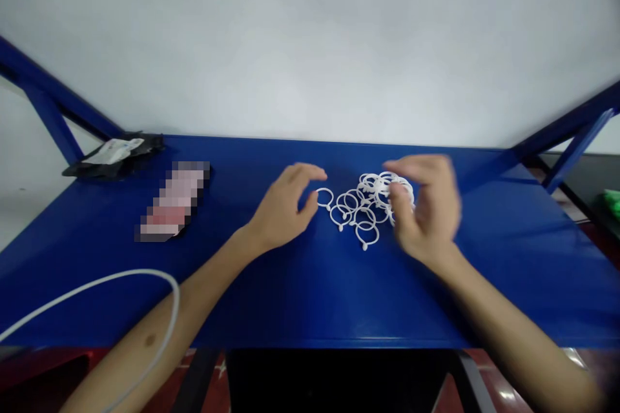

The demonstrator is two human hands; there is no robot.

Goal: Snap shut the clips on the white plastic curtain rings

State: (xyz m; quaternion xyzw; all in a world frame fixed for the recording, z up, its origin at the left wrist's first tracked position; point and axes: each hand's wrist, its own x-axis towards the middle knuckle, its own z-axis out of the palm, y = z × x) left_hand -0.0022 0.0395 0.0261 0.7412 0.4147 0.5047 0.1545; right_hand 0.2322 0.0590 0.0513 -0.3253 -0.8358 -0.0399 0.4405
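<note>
Several white rings (367, 232), each with a small round knob, lie in a loose pile on the blue table (310, 290). My left hand (285, 210) is at the left side of the pile, thumb and fingers apart, close to the leftmost ring; nothing shows in its grasp. Over the right side of the pile is my right hand (429, 206), slightly blurred, with its thumb and fingers spread apart and nothing visible between them. It hides some of the rings on that side.
A pixelated flat object (175, 200) lies left of my hands. Black packaging with a white label (113, 151) sits at the back left corner. A white cable (121, 272) loops over my left forearm. Blue frame bars (53, 119) rise at both sides before a white wall.
</note>
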